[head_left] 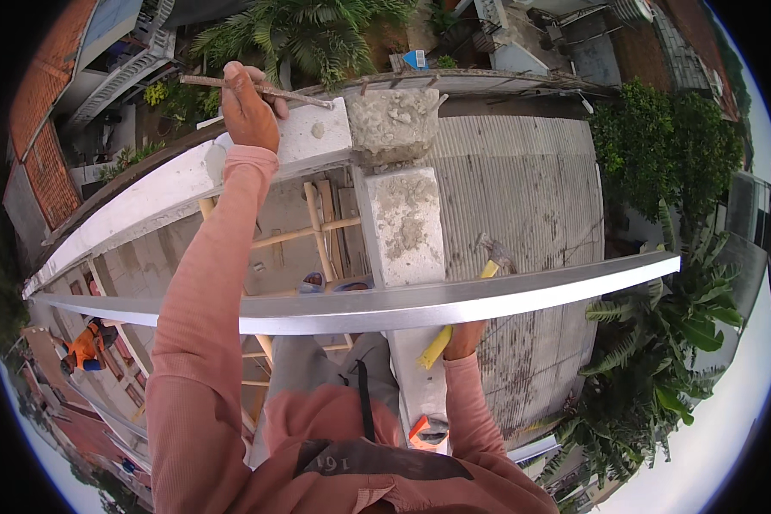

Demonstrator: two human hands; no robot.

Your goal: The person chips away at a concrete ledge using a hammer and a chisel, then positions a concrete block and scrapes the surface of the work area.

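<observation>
My left hand (250, 110) is closed around a thin rusty steel rod (304, 98), above the white block wall (317, 141). The rod lies crosswise, its right end close to a rough concrete column top (394, 120). A long silver metal channel (454, 301) spans the view in front of my body and passes under my left forearm. Partly behind it, my right hand (464, 340) is closed on a hammer with a yellow handle (437, 346). The hammer's head (494, 249) shows beyond the channel; the channel hides some of my fingers.
Below me is bamboo scaffolding (317, 227), with my sandalled feet (313, 281) on it. An orange-and-grey object (428, 430) sits on the white wall top (407, 231). A corrugated roof (522, 188) lies to the right. A person in orange (87, 344) is lower left.
</observation>
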